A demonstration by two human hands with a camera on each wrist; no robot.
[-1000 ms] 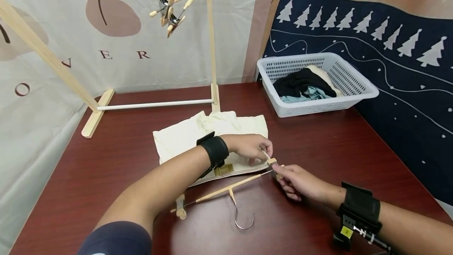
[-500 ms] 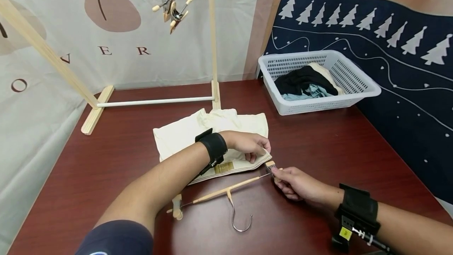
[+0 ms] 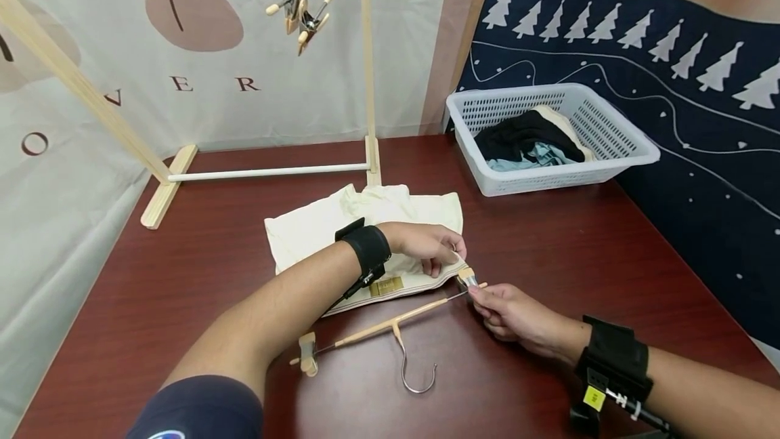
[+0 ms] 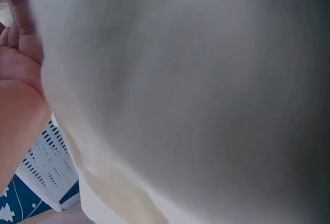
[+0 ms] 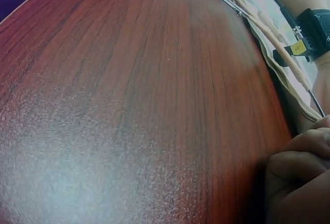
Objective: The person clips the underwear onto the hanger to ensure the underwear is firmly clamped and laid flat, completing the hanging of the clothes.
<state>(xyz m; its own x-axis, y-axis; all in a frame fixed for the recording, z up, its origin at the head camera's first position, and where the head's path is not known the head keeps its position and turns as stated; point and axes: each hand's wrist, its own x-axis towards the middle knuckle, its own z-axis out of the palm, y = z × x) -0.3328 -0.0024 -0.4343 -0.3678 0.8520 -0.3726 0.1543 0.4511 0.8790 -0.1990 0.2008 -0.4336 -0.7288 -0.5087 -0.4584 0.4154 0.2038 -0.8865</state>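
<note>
A folded cream garment (image 3: 317, 232) lies on the dark red table (image 3: 183, 276). My left hand (image 3: 449, 261) rests on its right front corner and pinches the edge there. A wooden clip hanger (image 3: 390, 326) lies in front of the garment, its metal hook (image 3: 419, 374) pointing toward me. My right hand (image 3: 478, 294) pinches the hanger's right clip (image 3: 468, 280), which sits at the garment's corner by my left fingers. The hanger's left clip (image 3: 307, 355) lies free. Blurred cream cloth (image 4: 180, 95) fills the left wrist view. The hanger's bar (image 5: 273, 34) shows in the right wrist view.
A white plastic basket (image 3: 615, 137) with dark and pale clothes stands at the back right. A wooden drying rack (image 3: 367, 87) stands behind the garment, with more clip hangers (image 3: 301, 9) hanging from its top. Printed cloths hang behind and to the right.
My left hand left the hanger's right clip and settled on the garment's corner. My right hand brought that clip up to the corner. The hanger shifted slightly.
</note>
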